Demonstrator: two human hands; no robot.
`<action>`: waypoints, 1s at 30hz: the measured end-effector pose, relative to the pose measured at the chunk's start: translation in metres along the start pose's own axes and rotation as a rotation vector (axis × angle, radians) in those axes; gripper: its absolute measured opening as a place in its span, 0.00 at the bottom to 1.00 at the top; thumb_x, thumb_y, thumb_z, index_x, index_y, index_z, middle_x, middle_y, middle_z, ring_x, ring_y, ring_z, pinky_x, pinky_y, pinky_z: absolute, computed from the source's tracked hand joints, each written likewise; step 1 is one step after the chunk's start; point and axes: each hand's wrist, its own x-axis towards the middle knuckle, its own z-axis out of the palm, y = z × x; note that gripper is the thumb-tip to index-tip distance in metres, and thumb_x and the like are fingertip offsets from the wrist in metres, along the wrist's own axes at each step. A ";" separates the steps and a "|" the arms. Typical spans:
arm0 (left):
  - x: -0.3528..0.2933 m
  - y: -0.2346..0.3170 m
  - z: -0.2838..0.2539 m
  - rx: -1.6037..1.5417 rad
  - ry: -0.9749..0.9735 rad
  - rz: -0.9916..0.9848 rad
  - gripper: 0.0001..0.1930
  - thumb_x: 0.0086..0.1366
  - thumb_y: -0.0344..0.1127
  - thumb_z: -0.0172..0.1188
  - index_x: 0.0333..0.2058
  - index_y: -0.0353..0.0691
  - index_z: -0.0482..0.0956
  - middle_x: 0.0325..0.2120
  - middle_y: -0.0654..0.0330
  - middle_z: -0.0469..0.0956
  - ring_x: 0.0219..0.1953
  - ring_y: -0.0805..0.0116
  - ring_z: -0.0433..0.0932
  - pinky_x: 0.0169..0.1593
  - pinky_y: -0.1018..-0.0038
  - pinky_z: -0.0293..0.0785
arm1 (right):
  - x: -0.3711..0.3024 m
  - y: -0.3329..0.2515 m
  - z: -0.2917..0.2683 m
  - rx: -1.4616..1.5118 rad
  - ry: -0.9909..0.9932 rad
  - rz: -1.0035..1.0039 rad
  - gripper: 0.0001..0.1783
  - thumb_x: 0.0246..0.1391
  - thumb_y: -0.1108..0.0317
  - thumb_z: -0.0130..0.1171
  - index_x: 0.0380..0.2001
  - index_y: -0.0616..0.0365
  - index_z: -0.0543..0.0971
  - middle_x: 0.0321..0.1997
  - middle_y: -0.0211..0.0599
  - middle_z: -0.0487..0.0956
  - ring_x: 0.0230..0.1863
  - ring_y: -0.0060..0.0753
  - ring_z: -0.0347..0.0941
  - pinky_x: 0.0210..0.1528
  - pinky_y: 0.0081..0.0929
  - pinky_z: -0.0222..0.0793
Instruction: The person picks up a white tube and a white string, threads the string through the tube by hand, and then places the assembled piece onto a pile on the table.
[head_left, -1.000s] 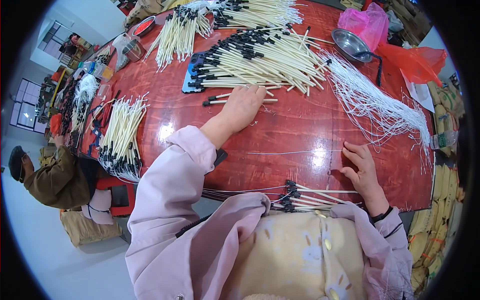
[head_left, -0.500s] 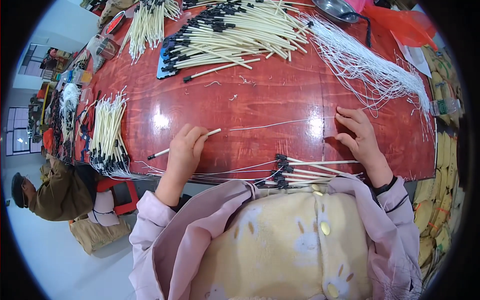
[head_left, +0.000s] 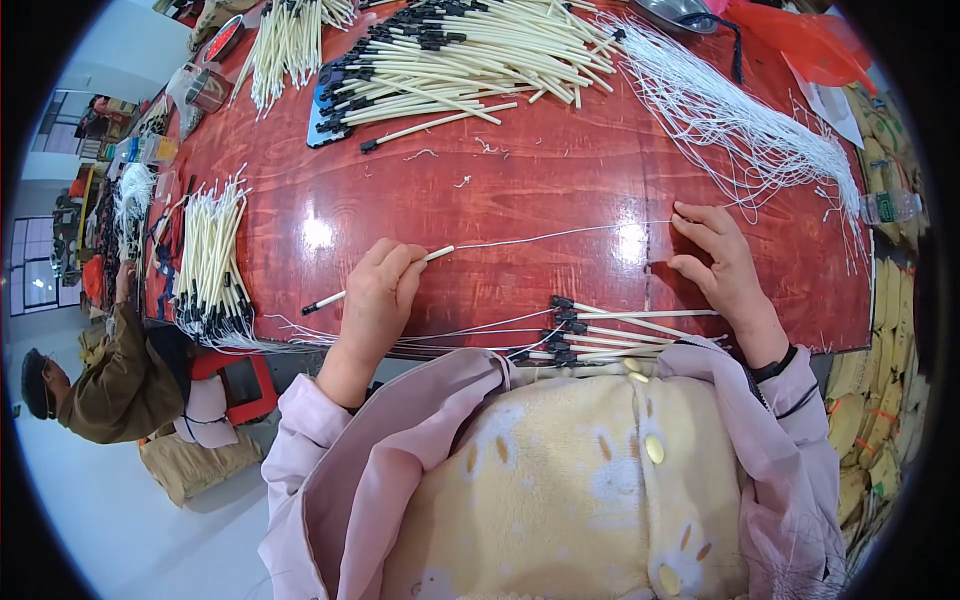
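Observation:
My left hand (head_left: 380,295) is closed around a thin cream tube (head_left: 438,254); its black-capped end sticks out on the left. A straight white cord (head_left: 560,236) stretches from the tube's right tip to my right hand (head_left: 722,268). There the cord meets the fingertips, while the thumb stands apart from them. Whether it enters the tube is too small to tell. Close to my body lie several cream tubes with black end pieces (head_left: 630,331), and thin white cords run leftward from them.
A big pile of black-ended tubes (head_left: 480,65) covers the far middle of the red table (head_left: 400,215). Bundled tubes (head_left: 212,245) stand at left, with more at far left. Loose white cords (head_left: 730,130) spread at far right near a metal bowl (head_left: 675,14). A person (head_left: 115,385) sits at left.
The tube in my left hand has shifted slightly right and up, and its tip now meets the cord's left end. Earlier a small gap lay between them. My right hand stays nearly in place.

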 end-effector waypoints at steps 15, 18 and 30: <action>0.007 0.004 0.010 0.020 -0.012 0.024 0.04 0.63 0.25 0.63 0.37 0.35 0.82 0.30 0.50 0.78 0.34 0.48 0.79 0.38 0.59 0.75 | -0.001 0.001 -0.001 -0.067 -0.035 -0.007 0.32 0.47 0.58 0.74 0.53 0.66 0.80 0.62 0.44 0.77 0.61 0.49 0.72 0.64 0.38 0.66; 0.016 0.010 0.024 0.116 0.049 0.143 0.03 0.62 0.27 0.62 0.34 0.38 0.82 0.31 0.53 0.77 0.35 0.50 0.78 0.38 0.60 0.76 | -0.001 -0.004 -0.004 -0.108 -0.108 -0.050 0.35 0.51 0.52 0.71 0.56 0.66 0.78 0.64 0.45 0.75 0.63 0.51 0.69 0.67 0.41 0.63; 0.061 0.097 0.087 0.360 -0.094 0.369 0.12 0.59 0.38 0.66 0.40 0.42 0.80 0.38 0.56 0.77 0.41 0.55 0.78 0.45 0.60 0.72 | 0.040 -0.031 0.024 -0.182 -0.110 -0.283 0.44 0.58 0.42 0.59 0.67 0.64 0.68 0.72 0.47 0.66 0.66 0.57 0.63 0.69 0.51 0.57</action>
